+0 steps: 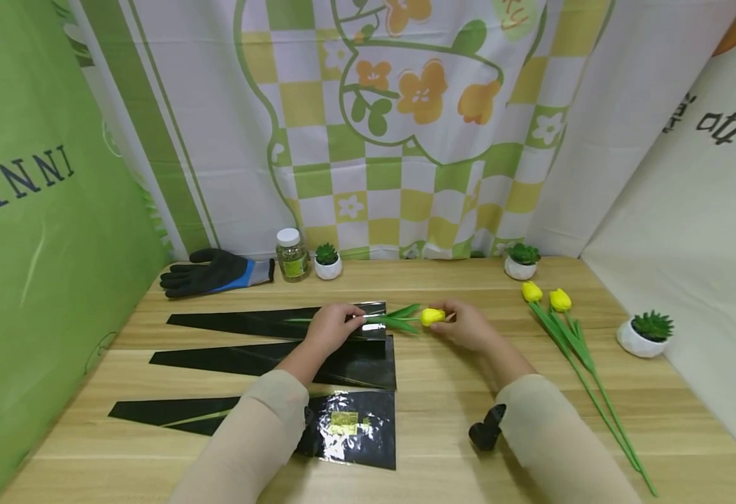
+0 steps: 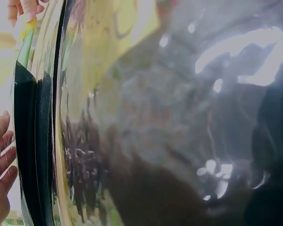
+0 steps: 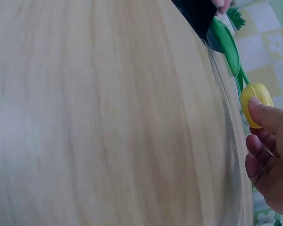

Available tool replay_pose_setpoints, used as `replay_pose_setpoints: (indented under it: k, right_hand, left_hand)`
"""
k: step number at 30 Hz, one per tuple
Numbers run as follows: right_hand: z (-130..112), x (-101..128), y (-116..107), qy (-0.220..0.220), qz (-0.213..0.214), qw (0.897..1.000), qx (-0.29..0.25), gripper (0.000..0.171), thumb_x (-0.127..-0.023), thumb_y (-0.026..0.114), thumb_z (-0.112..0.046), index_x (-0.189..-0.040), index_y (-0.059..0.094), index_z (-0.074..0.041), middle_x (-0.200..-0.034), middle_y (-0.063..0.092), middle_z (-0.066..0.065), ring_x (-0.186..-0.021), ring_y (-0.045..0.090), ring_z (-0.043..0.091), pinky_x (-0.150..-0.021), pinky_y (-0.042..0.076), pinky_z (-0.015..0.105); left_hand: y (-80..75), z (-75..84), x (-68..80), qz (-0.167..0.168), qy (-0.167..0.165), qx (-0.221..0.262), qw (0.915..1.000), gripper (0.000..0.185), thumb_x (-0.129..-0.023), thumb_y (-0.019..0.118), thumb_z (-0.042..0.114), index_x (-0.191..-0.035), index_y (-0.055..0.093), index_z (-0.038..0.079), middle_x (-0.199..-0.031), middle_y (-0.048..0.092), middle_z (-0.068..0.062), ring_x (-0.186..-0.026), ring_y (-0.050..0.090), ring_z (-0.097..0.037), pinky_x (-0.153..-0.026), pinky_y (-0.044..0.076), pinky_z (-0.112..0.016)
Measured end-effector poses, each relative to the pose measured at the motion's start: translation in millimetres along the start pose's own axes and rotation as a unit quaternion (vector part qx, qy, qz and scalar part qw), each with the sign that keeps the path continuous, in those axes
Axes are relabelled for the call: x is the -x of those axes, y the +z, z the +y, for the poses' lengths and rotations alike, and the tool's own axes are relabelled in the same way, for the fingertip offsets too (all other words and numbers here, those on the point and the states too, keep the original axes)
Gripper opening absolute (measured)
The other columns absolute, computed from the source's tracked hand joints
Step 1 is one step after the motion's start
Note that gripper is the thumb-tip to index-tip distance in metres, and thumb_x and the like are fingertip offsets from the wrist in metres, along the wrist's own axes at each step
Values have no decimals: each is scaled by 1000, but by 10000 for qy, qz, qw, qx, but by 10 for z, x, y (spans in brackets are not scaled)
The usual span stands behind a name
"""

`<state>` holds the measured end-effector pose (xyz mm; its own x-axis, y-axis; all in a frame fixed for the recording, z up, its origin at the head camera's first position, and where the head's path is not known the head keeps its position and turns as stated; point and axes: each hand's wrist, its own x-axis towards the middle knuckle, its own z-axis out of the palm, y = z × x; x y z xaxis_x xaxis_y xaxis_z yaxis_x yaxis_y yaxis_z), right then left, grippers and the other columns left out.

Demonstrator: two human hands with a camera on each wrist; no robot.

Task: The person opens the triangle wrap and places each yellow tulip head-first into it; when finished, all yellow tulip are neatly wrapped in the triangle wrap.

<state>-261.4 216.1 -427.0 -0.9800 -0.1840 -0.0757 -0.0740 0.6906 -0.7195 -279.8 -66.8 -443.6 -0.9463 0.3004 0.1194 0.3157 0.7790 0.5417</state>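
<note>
A yellow tulip lies with its stem and green leaves partly inside the rearmost black flower sleeve. My right hand pinches the bloom between thumb and fingers; the right wrist view shows the thumb on the yellow petals. Near the sleeve's wide mouth, my left hand holds its clear front film, thumb and fingers over the stem. In the left wrist view, the left hand's fingers show at the left edge, beside the dark sleeve.
Two more black sleeves, a middle one and a front one, lie nearer me. Two yellow tulips lie on the right. Along the back are a work glove, a lidded jar and small potted plants.
</note>
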Motion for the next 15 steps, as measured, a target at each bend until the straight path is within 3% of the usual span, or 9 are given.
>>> replay_pose_setpoints:
  k: [15]
  right_hand:
    - [-229, -99, 309, -105, 274, 9995, -149, 37, -91, 71, -19, -126, 63, -8, -112, 65, 13, -96, 58, 25, -84, 51, 37]
  left_hand:
    - [-28, 20, -7, 19, 48, 94, 9999, 24, -96, 63, 31, -113, 74, 18, -119, 72, -1, -112, 66, -24, -96, 54, -44]
